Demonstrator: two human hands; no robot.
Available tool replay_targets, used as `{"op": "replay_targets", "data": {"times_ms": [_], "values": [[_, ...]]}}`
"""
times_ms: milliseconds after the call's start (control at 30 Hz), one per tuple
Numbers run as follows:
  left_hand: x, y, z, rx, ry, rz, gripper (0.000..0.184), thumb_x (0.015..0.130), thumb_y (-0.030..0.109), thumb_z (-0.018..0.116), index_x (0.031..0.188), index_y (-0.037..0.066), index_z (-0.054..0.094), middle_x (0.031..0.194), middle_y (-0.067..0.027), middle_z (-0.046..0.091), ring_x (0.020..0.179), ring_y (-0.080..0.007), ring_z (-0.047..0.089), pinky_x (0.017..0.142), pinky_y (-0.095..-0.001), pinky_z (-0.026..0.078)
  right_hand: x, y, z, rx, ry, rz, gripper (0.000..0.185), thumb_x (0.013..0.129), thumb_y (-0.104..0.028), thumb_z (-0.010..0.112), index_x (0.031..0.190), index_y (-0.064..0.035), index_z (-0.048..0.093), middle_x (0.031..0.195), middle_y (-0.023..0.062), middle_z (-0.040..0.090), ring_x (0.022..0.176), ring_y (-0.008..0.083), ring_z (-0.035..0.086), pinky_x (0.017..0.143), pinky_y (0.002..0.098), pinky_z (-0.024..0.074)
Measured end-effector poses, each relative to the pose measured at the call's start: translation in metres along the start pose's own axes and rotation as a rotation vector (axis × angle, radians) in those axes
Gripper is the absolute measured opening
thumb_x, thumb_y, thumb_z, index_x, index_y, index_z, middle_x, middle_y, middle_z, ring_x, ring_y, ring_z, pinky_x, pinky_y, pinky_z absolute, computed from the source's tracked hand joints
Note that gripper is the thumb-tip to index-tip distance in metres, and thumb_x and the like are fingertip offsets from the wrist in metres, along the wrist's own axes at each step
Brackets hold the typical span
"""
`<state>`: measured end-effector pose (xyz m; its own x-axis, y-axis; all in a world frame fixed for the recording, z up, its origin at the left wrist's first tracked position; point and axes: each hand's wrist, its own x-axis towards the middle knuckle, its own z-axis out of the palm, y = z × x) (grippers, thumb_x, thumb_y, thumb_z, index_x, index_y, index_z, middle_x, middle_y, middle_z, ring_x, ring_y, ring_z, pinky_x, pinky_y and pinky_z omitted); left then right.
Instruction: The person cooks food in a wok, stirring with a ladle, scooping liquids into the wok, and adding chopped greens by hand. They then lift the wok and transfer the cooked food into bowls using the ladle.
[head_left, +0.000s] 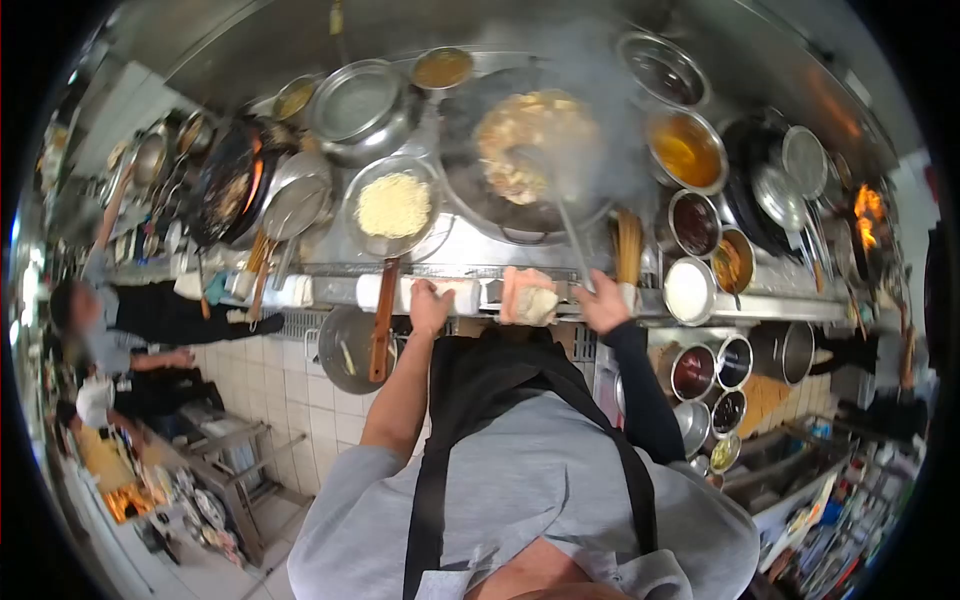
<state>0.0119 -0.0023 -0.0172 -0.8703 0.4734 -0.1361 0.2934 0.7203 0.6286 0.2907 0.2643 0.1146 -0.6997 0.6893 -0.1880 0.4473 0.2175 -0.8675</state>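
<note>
Holding a ladle point(573, 236) in the upper-centre wok point(462, 172), the right hand point(604, 303) is clamping its fingers round it; the left hand point(430, 308) is touching white cloth point(465, 297), grip unclear.

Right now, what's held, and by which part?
Right hand: a long-handled utensil, by the near end of its handle. Left hand: at the white cloth; can't tell if gripping.

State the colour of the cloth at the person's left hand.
The cloth is white, shown best in the head view.
</note>
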Motion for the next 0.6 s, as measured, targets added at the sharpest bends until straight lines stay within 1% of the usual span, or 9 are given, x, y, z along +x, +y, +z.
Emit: {"op": "replay_targets", "data": {"times_ms": [67, 133, 233, 300, 400, 433, 500, 533, 600], "values": [[0.001, -0.003, 0.000, -0.011, 0.000, 0.008, 0.047, 0.079, 0.032, 0.083, 0.098, -0.002, 0.058, 0.109, -0.0227, 0.058, 0.103, -0.0418, 0.058, 0.091, -0.0461, 0.048, 0.012, 0.019, -0.023, 0.046, -0.077, 0.103, 0.045, 0.091, -0.022, 0.070, 0.124, 0.0067, 0.059, 0.102, 0.0292, 0.070, 0.100, 0.0440, 0.068, 0.091, 0.0433, 0.0529], [-0.001, -0.004, 0.001, -0.012, 0.008, -0.003, 0.046, 0.079, 0.032, 0.083, 0.098, -0.002, 0.058, 0.110, -0.0234, 0.057, 0.105, -0.0417, 0.057, 0.093, -0.0457, 0.048, 0.023, 0.018, -0.037, -0.087, -0.018, 0.135, 0.048, 0.090, -0.022, 0.071, 0.125, 0.0085, 0.059, 0.104, 0.0288, 0.070, 0.102, 0.0438, 0.068, 0.092, 0.0439, 0.0529], [-0.001, 0.007, -0.007, -0.017, -0.024, -0.021, 0.046, 0.079, 0.031, 0.082, 0.099, -0.002, 0.058, 0.111, -0.0232, 0.057, 0.105, -0.0408, 0.057, 0.093, -0.0450, 0.048, 0.046, -0.004, -0.013, -0.349, 0.165, -0.064, 0.045, 0.088, -0.024, 0.070, 0.118, 0.0077, 0.060, 0.100, 0.0316, 0.070, 0.096, 0.0482, 0.068, 0.085, 0.0484, 0.0542], [-0.003, 0.007, -0.009, -0.008, -0.036, -0.008, 0.046, 0.079, 0.031, 0.082, 0.099, -0.002, 0.058, 0.110, -0.0227, 0.057, 0.103, -0.0405, 0.058, 0.093, -0.0448, 0.049, 0.063, -0.002, 0.018, -0.402, 0.238, -0.112, 0.042, 0.090, -0.022, 0.067, 0.121, 0.0039, 0.059, 0.095, 0.0331, 0.069, 0.092, 0.0507, 0.067, 0.082, 0.0514, 0.0542], [-0.001, 0.007, -0.011, -0.019, -0.049, -0.032, 0.047, 0.079, 0.033, 0.082, 0.100, -0.002, 0.058, 0.110, -0.0218, 0.057, 0.101, -0.0405, 0.058, 0.091, -0.0449, 0.049, 0.059, -0.054, 0.011, 0.049, -0.034, 0.237, 0.042, 0.091, -0.021, 0.065, 0.126, 0.0010, 0.056, 0.090, 0.0345, 0.068, 0.088, 0.0534, 0.066, 0.080, 0.0557, 0.0534], [-0.001, 0.007, -0.011, -0.022, -0.062, -0.037, 0.047, 0.079, 0.033, 0.082, 0.101, -0.002, 0.058, 0.111, -0.0218, 0.057, 0.101, -0.0405, 0.058, 0.091, -0.0449, 0.049, 0.054, -0.046, 0.011, -0.109, 0.001, 0.136, 0.042, 0.091, -0.021, 0.065, 0.127, 0.0010, 0.056, 0.089, 0.0346, 0.068, 0.088, 0.0537, 0.065, 0.080, 0.0567, 0.0528], [-0.003, 0.004, -0.008, 0.007, 0.001, 0.012, 0.050, 0.079, 0.036, 0.082, 0.100, -0.003, 0.058, 0.104, -0.0205, 0.059, 0.094, -0.0385, 0.060, 0.085, -0.0448, 0.050, 0.031, -0.020, 0.008, -0.435, 0.076, -0.045, 0.044, 0.092, -0.021, 0.064, 0.129, 0.0009, 0.055, 0.088, 0.0347, 0.068, 0.088, 0.0541, 0.065, 0.080, 0.0587, 0.0516], [-0.003, 0.003, -0.006, -0.004, -0.016, -0.009, 0.049, 0.079, 0.035, 0.082, 0.102, -0.002, 0.058, 0.107, -0.0207, 0.058, 0.098, -0.0394, 0.060, 0.087, -0.0451, 0.049, 0.013, -0.031, 0.001, -0.431, 0.062, -0.048, 0.044, 0.092, -0.022, 0.063, 0.129, 0.0009, 0.055, 0.089, 0.0351, 0.067, 0.089, 0.0548, 0.064, 0.080, 0.0596, 0.0505], [-0.003, 0.002, -0.005, -0.011, -0.034, -0.019, 0.048, 0.080, 0.033, 0.082, 0.103, -0.001, 0.057, 0.110, -0.0207, 0.057, 0.101, -0.0404, 0.059, 0.090, -0.0456, 0.048, -0.011, -0.021, -0.009, -0.271, 0.042, -0.163, 0.046, 0.091, -0.020, 0.068, 0.129, 0.0027, 0.054, 0.085, 0.0312, 0.068, 0.084, 0.0521, 0.067, 0.077, 0.0558, 0.0522]]}}
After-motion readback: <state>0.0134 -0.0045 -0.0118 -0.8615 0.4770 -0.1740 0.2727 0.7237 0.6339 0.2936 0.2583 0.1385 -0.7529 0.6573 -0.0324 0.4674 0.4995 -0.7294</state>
